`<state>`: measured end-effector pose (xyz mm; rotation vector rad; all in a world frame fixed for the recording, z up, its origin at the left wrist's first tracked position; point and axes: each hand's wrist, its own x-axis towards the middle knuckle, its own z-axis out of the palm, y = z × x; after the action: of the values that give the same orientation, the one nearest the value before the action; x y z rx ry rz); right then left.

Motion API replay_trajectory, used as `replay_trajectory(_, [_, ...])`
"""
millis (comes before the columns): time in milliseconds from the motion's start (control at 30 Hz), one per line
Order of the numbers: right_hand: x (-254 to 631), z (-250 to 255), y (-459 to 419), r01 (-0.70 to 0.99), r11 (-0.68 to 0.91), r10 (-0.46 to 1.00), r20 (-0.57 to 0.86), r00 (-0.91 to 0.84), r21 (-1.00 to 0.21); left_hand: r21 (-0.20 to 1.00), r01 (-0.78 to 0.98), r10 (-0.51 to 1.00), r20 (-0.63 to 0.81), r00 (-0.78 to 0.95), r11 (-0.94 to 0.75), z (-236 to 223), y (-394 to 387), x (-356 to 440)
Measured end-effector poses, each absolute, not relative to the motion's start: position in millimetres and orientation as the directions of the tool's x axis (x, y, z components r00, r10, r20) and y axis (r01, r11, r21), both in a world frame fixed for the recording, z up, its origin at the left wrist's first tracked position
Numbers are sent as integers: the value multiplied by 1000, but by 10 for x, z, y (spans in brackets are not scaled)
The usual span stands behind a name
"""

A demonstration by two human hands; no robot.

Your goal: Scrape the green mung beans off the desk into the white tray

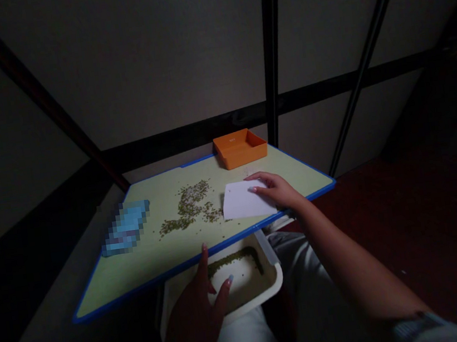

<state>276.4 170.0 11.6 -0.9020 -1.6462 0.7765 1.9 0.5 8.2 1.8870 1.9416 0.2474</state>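
My right hand (270, 188) grips a flat white card (243, 201), thumb on top, near the right side of a pale green board with a blue rim (150, 276). To the left of the card lies a loose spread of small greenish-brown grains (191, 205). Below the front rim, my left hand (205, 294) has its fingers apart and holds nothing; the index fingertip is by the rim. A white tub (277, 282) stands under the board's front edge, with similar grains (235, 255) along its far inner side. Part of the tub is hidden by the board and my left hand.
An orange open box (243, 155) stands at the board's back edge. On the left side lies a light blue item (128, 226), blurred out. A panelled wall (176, 60) rises behind the board. My legs are beneath it, and dark reddish floor (386, 217) shows at right.
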Motion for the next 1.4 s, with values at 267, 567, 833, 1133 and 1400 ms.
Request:
replay_trajectory(267, [2725,138,1703,230,525,851,499,-162,-820,422,904,991,-134,-16,72,44,1,33])
replay_trajectory(567, [2726,160,1673,202,518,852,480,-209,-831,415,906,991,-129,-28,80,8,23,20])
replay_trajectory(833, [2722,158,1651,184,508,854,463,-239,-842,410,908,992,-119,-34,80,2,28,28])
replay_trajectory(1133, [2721,166,1646,199,491,863,442,-244,-848,415,907,991,-130,-23,75,73,16,66])
replay_trajectory(1400, [2719,183,1630,190,479,865,424,-268,-857,420,905,988,-154,-8,73,149,-5,90])
